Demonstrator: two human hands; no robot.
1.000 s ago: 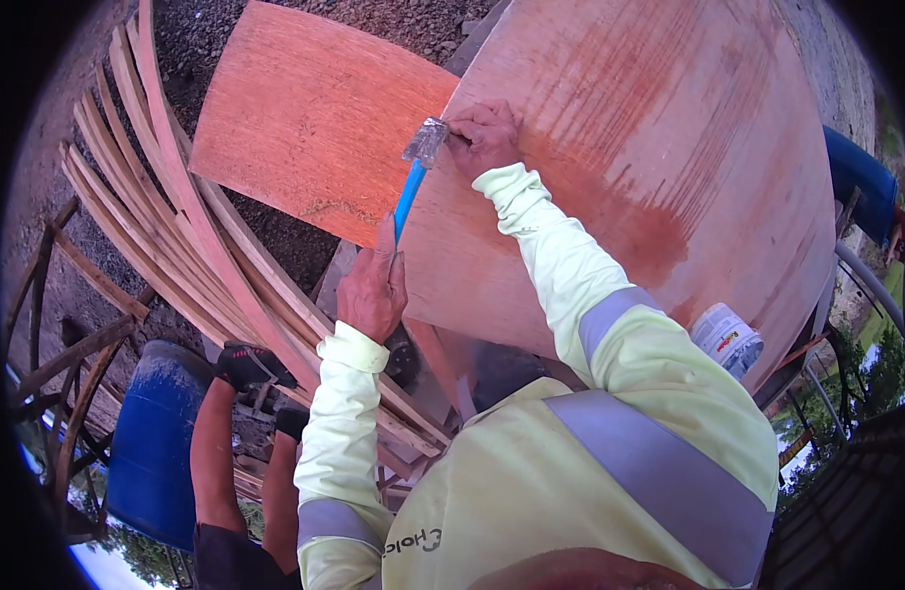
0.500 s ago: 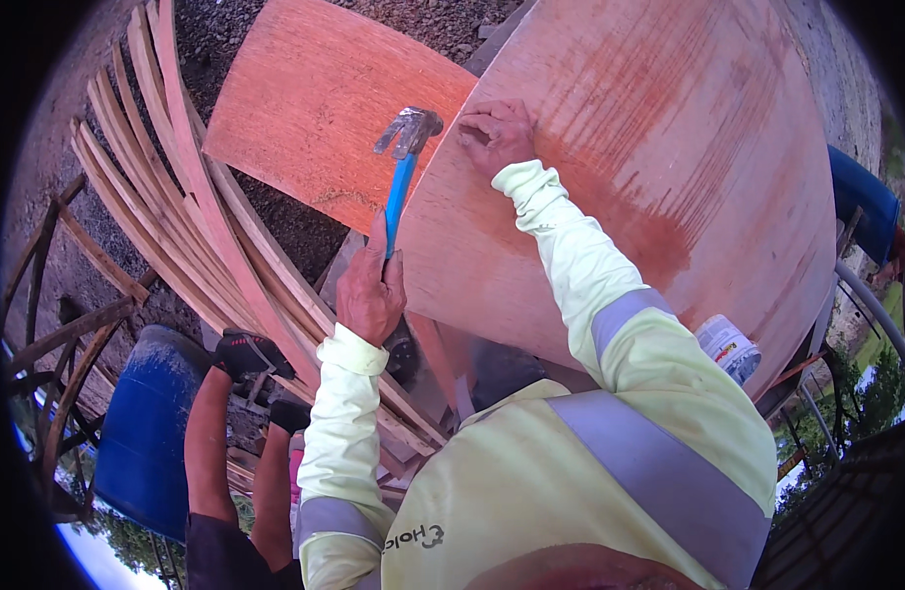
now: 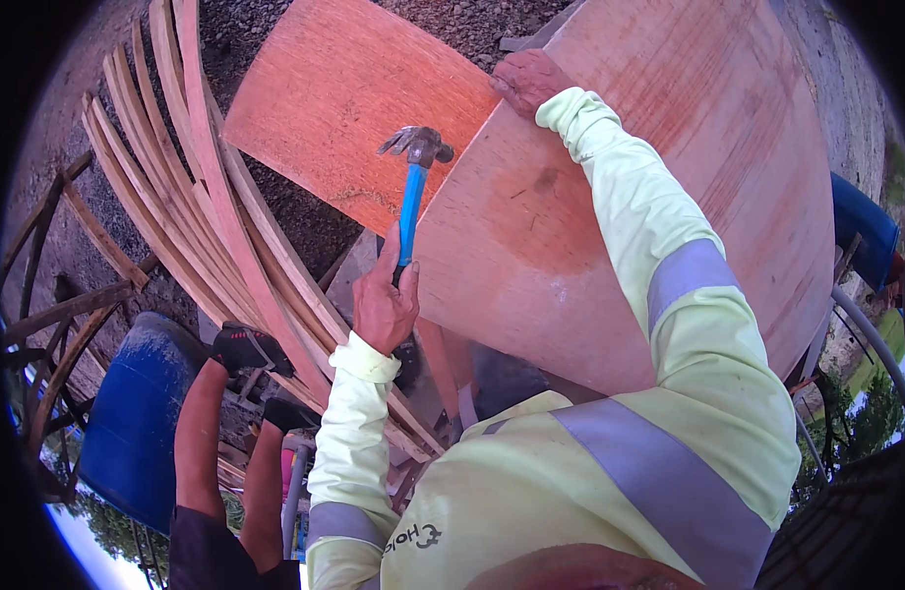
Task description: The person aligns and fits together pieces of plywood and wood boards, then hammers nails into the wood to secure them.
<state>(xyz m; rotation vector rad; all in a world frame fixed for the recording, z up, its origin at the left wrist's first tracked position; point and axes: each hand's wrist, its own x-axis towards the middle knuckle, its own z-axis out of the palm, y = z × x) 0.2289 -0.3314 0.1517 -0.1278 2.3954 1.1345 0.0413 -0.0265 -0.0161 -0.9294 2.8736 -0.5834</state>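
My left hand (image 3: 386, 307) is wrapped round the lower handle of a claw hammer (image 3: 410, 211) with a blue shaft and a worn metal head. The hammer stands head-up over a reddish-orange plywood panel (image 3: 349, 98), apart from it as far as I can tell. A large, paler plywood sheet (image 3: 531, 315), stained reddish in places, overlaps that panel on the right. At the sheet's upper left edge, my right hand (image 3: 533, 81) has its fingers curled over the rim. Its fingertips are partly hidden, and any small thing under them does not show.
Long thin wood strips (image 3: 157, 187) fan out at the left. Beside them stand a person's legs (image 3: 202, 433) in dark shorts. A blue drum (image 3: 138, 423) is at the lower left, another blue drum (image 3: 864, 231) at the far right. Gravel (image 3: 275, 197) covers the ground.
My right hand has moved up and outward from the sheet's surface to its edge, its pinch loosened into a curl over the rim. The hammer has shifted slightly right and down. My arm now hides a white tub.
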